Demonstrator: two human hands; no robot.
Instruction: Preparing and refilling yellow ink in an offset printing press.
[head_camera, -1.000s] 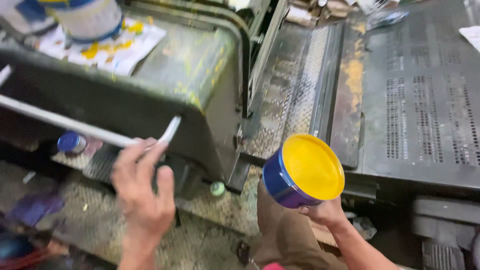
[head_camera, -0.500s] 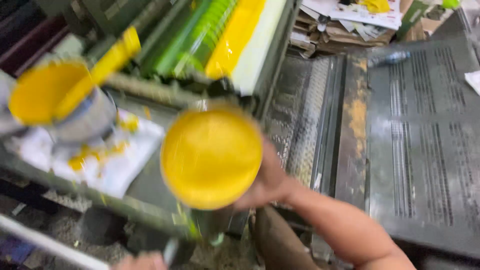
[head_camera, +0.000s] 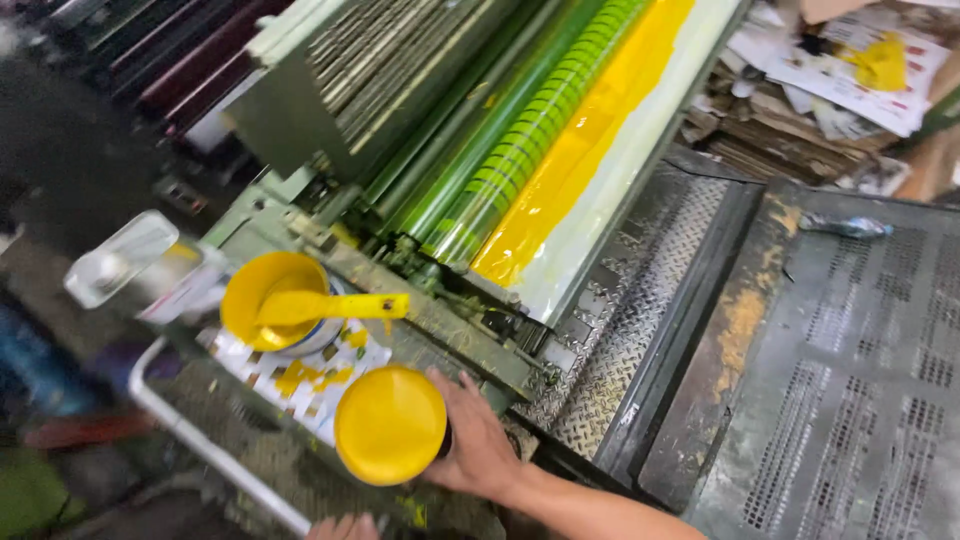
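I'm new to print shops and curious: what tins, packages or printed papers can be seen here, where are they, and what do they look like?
Ink tin: round, full of yellow, held in the right hand at the machine's front.
Second tin: round, open, yellow inside, a yellow-smeared spatula across it.
Printed sheet: under that tin, white, patterned, yellow-splashed.
Paper pile: top right, white sheets, one yellow-stained.
Left hand: bottom edge, only fingertips visible.
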